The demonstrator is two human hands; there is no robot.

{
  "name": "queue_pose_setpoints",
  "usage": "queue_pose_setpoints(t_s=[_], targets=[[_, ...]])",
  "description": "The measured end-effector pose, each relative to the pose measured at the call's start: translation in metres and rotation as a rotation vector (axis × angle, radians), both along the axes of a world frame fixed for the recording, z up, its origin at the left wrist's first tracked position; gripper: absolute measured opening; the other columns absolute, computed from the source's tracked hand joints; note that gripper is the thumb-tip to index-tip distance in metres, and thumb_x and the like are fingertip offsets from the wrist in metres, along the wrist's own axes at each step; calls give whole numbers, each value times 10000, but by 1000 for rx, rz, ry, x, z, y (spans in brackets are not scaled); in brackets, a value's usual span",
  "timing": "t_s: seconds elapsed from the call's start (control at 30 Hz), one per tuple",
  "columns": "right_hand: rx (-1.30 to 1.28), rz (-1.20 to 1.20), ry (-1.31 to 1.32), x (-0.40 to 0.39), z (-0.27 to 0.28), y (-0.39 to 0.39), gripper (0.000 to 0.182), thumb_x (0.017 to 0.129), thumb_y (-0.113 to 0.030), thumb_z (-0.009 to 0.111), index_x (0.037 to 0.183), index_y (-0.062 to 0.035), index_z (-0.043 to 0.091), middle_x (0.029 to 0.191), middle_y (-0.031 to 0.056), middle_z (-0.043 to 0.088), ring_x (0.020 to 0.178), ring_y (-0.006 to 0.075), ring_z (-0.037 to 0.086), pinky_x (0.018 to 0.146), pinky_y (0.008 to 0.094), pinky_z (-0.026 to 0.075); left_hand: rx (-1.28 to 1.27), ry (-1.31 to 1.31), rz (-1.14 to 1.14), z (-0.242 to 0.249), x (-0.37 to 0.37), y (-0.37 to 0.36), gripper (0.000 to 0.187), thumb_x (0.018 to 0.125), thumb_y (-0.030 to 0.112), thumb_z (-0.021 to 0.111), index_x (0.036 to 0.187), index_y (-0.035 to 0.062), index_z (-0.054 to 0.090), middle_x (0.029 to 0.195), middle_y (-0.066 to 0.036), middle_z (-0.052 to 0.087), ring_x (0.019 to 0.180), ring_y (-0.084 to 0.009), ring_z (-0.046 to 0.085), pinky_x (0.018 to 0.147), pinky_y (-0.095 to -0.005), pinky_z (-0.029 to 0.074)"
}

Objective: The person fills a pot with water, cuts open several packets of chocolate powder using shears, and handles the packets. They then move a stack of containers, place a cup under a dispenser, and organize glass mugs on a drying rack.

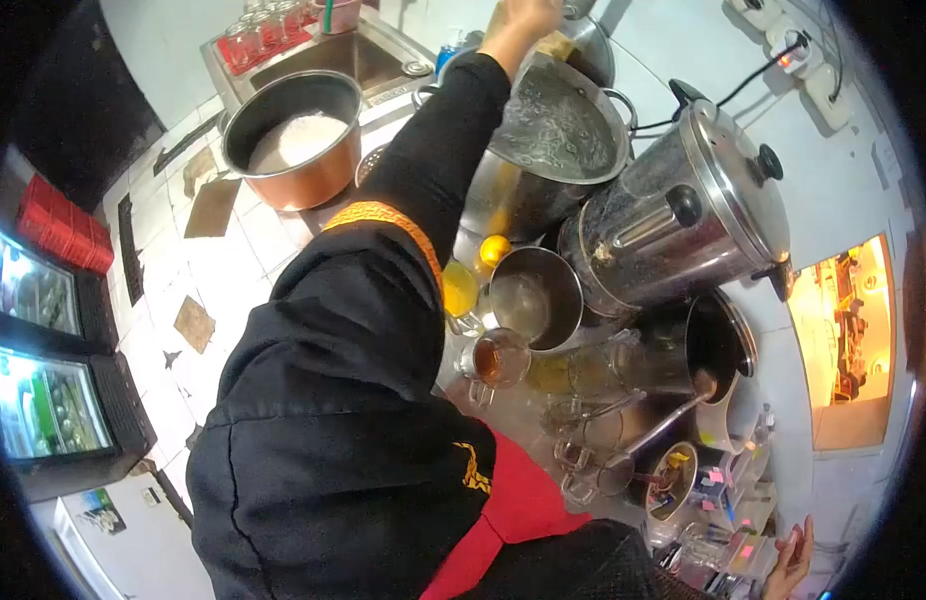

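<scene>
My left hand (528, 15), at the end of a long black sleeve, reaches to the top edge of the view. Its fingers look curled in, partly cut off, and I cannot tell what they hold. Just below it stands a big metal pot (553, 125) of rippling clear liquid, with a yellowish block (557, 46) near the rim by the hand. My right hand (791, 562) hovers at the lower right with fingers apart and nothing in them. Nearest to it are clear plastic containers (753, 550) with pink labels.
Beside the big pot stands a steel urn (683, 210) with a black-knobbed lid. A copper-coloured pot (303, 180) of white contents sits by the sink (333, 60). A small metal pot (535, 298), a glass mug of brown liquid (498, 358) and a tall dark pot (718, 345) crowd the counter.
</scene>
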State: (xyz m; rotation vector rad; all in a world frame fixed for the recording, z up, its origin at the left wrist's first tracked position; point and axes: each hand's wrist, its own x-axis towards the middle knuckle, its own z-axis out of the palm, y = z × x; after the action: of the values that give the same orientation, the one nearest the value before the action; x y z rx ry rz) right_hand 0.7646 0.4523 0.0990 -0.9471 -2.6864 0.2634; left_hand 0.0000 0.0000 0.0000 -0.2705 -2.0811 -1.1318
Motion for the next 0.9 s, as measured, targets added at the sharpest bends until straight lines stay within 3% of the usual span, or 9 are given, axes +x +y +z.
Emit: queue_pose_setpoints(t_s=[0.07,0.1,0.17,0.23,0.33,0.5,0.6,0.73,0.9], targets=[[51,12,144,23,-6,1,452,898,-278,477,1289,-66,402,1167,145,515,864,153,519,737,248,449,85,-123,-163,4,6,-8,331,772,321,576,784,3,668,659,-143,635,626,-250,639,653,-338,493],[-9,-18,160,16,-40,-13,452,898,-278,477,1289,-66,402,1167,145,515,864,153,519,737,248,449,0,-96,-132,9,6,-7,340,775,335,579,785,8,672,677,-142,640,623,-245,639,651,-338,494],[-88,55,174,-14,-23,-58,429,916,-206,443,1308,-49,365,1208,134,493,914,187,550,777,288,466,113,-179,-267,10,11,-8,363,769,383,594,848,38,675,720,-138,648,658,-243,642,656,-345,491],[-145,-65,151,-2,-29,-62,401,922,-197,432,1289,-41,392,1175,127,514,912,190,553,771,289,468,-2,-130,-173,15,14,-11,399,758,386,623,867,4,664,776,-145,656,742,-249,638,676,-342,478],[-308,-110,558,5,-68,-63,381,917,-223,453,1251,-38,445,1092,105,556,811,125,538,702,252,468,26,-163,-220,15,13,-16,417,751,390,625,842,-15,665,772,-170,651,747,-248,635,687,-338,480],[-330,-263,578,11,-131,-63,377,909,-265,471,1221,-54,484,1087,114,560,727,79,521,667,207,441,-78,-180,-188,25,28,-18,409,765,374,616,872,-19,662,780,-170,652,796,-253,633,699,-343,486],[-455,-306,570,17,-163,-60,355,900,-233,497,1214,-68,493,1020,92,576,631,66,539,550,175,426,86,-377,-249,42,65,-16,403,791,335,596,1007,-4,624,905,-173,643,866,-282,617,742,-375,483],[-539,-314,599,32,-187,-49,354,890,-229,519,1213,-84,496,963,56,588,614,50,538,499,153,401,-90,-231,-240,23,5,-21,423,807,340,580,1052,-5,603,955,-167,631,888,-303,602,769,-389,469],[-535,-342,576,31,-193,-49,357,900,-232,493,1223,-81,484,992,74,593,644,60,558,549,160,413,11,-339,-416,24,9,-29,434,847,344,534,1103,-4,571,1083,-175,580,1004,-317,538,806,-425,445]])
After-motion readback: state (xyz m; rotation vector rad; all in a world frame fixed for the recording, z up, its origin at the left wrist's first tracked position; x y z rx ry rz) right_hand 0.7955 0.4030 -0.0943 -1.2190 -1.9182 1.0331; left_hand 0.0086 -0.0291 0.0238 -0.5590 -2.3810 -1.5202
